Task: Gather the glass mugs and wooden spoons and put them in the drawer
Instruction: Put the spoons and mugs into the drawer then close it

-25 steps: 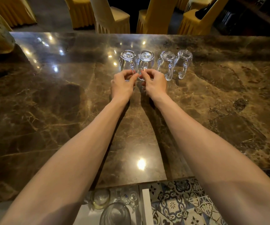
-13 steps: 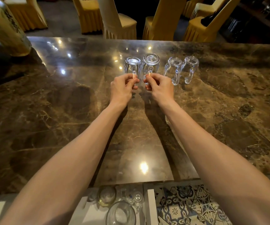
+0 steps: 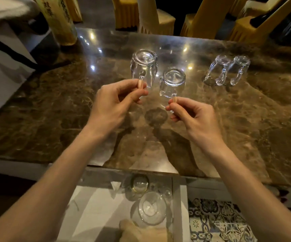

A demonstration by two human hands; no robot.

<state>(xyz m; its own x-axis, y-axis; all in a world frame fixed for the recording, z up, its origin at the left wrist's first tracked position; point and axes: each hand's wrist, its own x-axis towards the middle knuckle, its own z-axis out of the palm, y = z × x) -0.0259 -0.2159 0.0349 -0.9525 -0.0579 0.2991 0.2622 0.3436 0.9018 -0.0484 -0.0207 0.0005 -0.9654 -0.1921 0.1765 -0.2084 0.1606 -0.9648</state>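
My left hand [image 3: 114, 102] pinches the handle of an upside-down glass mug [image 3: 144, 66] and holds it above the brown marble counter [image 3: 54, 123]. My right hand [image 3: 193, 114] pinches the handle of a second inverted glass mug [image 3: 172, 82], also lifted. Two more glass mugs [image 3: 217, 70] [image 3: 239, 69] stand upside down on the counter at the right. Below the counter's near edge an open drawer [image 3: 97, 206] shows several glass pieces, among them a round glass bowl [image 3: 151, 208]. No wooden spoons are visible.
A tall yellowish bottle [image 3: 59, 18] and a white box [image 3: 5, 67] with a towel on it stand at the counter's left. Chairs with yellow covers [image 3: 209, 16] line the far side. Patterned floor tiles [image 3: 216, 222] show right of the drawer.
Both hands lifted the two left mugs off the counter and drew them toward me. The view tilted down, showing more of the drawer. The two right mugs stayed put.
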